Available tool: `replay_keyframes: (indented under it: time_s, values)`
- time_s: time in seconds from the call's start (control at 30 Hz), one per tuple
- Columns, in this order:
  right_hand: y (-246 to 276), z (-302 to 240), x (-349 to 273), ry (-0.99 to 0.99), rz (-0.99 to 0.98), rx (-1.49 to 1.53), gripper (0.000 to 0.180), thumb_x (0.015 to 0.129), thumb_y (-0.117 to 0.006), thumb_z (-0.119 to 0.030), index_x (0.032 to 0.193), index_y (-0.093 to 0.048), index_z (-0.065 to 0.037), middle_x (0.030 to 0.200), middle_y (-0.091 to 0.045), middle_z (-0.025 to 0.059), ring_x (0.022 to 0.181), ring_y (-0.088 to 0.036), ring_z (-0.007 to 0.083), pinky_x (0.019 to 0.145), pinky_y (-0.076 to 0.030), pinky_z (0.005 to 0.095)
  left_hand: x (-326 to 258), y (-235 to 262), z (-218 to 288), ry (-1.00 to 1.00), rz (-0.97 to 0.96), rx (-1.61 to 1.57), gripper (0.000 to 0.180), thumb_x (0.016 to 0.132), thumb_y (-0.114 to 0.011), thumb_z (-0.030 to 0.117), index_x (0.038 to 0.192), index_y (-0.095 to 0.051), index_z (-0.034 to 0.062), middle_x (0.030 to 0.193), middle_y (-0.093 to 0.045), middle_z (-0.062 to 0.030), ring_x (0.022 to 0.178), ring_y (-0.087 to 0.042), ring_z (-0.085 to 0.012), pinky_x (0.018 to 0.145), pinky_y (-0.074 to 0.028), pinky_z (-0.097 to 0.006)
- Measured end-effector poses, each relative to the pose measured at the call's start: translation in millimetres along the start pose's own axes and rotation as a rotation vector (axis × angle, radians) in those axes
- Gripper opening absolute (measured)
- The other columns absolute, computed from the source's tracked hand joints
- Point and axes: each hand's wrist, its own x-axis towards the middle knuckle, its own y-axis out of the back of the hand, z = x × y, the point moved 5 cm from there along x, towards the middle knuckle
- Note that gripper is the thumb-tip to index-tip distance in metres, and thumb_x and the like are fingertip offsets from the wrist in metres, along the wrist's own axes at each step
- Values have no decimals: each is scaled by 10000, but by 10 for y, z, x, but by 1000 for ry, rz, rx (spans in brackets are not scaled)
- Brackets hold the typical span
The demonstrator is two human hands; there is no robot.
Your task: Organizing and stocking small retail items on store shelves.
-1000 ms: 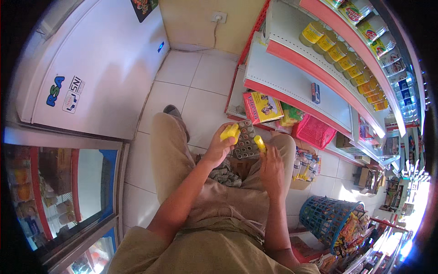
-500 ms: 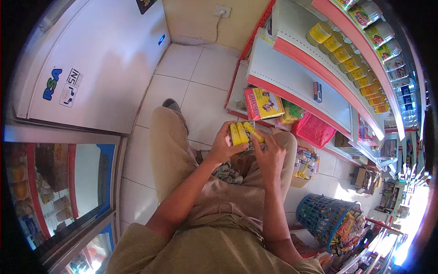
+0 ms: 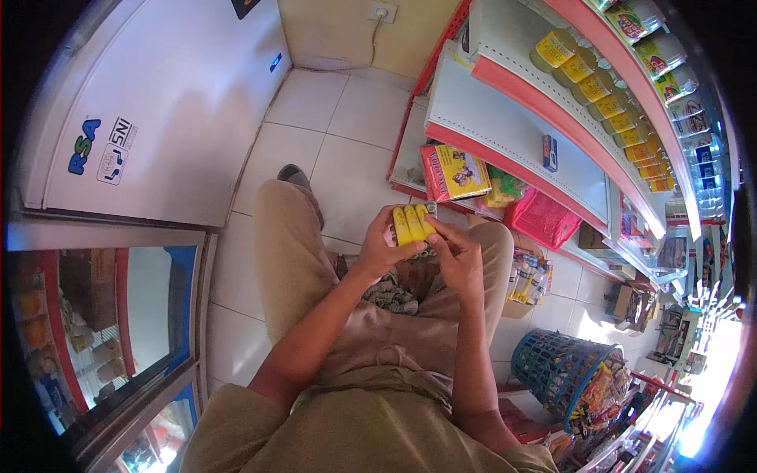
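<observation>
Left hand [image 3: 380, 251] clasps yellow tubes [image 3: 409, 225]; right hand [image 3: 461, 260] pinches the rightmost; hands mostly closed.

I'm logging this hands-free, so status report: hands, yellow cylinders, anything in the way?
Left hand gripping yellow cylinders. Right hand at the rightmost one, grip unclear. Hands partly hide the cylinders; no other obstruction visible.
</observation>
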Motion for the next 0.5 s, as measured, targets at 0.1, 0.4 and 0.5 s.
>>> replay_keyframes:
  time_s: [0.1, 0.4, 0.5]
  values:
    - [18, 69, 6, -51, 9, 46, 293, 859, -611, -49, 1151, -633, -38, 890, -642, 76, 784, -548, 91, 706, -449, 232, -7, 11, -54, 24, 4, 86, 638, 685, -784, 45, 1199, -407, 18, 1137, -507, -81, 1079, -510, -162, 943, -424, -316]
    - [58, 163, -60, -27, 86, 253, 354, 839, -660, -92, 1179, -579, -40, 908, -638, 62, 832, -566, 103, 769, -454, 244, -5, -71, -71, 89, -2, -47, 566, 724, -761, 75, 1173, -424, 7, 1115, -523, -74, 1049, -524, -158, 912, -441, -309]
    - [102, 201, -160, -54, 177, 23, 453, 739, -767, -199, 1109, -554, -48, 1088, -590, 123, 969, -565, 204, 861, -447, 337, 44, 49, -170, 92, 132, -187, 500, 773, -722, 80, 1169, -426, 0, 1111, -529, -80, 1037, -532, -159, 903, -449, -310]
